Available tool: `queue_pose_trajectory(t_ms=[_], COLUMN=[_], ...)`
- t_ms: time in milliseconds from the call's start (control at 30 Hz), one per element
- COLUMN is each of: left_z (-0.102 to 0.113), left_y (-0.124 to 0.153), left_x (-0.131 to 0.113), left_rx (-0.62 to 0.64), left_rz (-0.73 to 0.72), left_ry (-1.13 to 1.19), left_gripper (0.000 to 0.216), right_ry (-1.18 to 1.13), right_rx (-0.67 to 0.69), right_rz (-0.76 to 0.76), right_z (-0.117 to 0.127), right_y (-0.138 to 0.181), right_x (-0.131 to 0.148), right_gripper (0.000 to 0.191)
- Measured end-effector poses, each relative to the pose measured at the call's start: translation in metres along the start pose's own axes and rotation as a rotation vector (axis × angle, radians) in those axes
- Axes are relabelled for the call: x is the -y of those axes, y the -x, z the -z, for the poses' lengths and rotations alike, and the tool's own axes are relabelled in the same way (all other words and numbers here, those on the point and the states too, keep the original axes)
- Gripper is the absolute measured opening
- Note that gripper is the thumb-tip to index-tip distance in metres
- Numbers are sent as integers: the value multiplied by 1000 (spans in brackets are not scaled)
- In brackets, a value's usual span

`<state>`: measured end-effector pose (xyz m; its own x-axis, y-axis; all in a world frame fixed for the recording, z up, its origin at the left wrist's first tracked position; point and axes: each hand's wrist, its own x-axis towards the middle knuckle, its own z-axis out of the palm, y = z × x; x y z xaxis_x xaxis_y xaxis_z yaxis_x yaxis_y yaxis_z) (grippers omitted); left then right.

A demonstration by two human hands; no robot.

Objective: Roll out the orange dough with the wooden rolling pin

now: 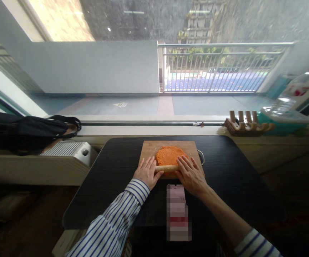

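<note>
Sleeves [114,214], striped blue and white, at the near edge of view; right forearm bare between cuff and wrist. Between forearms: pink item [177,210] with red band, pixelated, identity unreadable. Worktop [111,178] black, corners rounded.

Left hand [146,173]: laid over the left end of the rolling pin [167,168], fingers extended forward, thumb on near side; not closed round it. Right hand [192,175]: over the right end, fingers spread and extended, likewise not clenched. Both pin ends hidden under the hands. Pin lies crosswise at near part of dough [170,154]; a little orange shows on its near side. Dough: orange, flattened, roughly oval, edge uneven; bulk lies beyond the pin, on wooden board [149,148]. Thin loop [203,157] projects at board's right side.

Left of worktop: white heater [82,151], grille on top, one dark knob; black bag [28,132] just beside it. Past the worktop's far edge: pale windowsill [143,131]. Far right: wooden rack [247,126] with upright pegs, teal tub [285,119] beside it, clear bottle [290,94] near the tub.

Beyond window: grey walkway [101,105], white wall [103,67], metal railing [224,45].
</note>
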<state>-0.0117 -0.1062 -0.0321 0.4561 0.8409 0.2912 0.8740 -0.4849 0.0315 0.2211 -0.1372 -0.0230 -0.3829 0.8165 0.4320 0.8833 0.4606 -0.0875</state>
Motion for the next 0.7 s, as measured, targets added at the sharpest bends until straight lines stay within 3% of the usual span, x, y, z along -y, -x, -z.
queue_pose_trajectory(t_ms=[133, 367, 500, 700], left_z=[3, 15, 19, 26], left_y=[4, 4, 0, -14], left_x=[-2, -1, 3, 0], left_rx=[-17, 116, 132, 107], left_rz=[-18, -24, -86, -169], left_ry=[11, 5, 25, 32], left_gripper=[62, 39, 27, 26], right_ry=[0, 10, -10, -67], right_rx=[0, 22, 17, -20], right_rz=[-1, -14, 17, 84], right_z=[2, 2, 0, 11], right_y=[6, 14, 15, 18], right_x=[3, 7, 0, -17], right_gripper=[45, 43, 39, 32])
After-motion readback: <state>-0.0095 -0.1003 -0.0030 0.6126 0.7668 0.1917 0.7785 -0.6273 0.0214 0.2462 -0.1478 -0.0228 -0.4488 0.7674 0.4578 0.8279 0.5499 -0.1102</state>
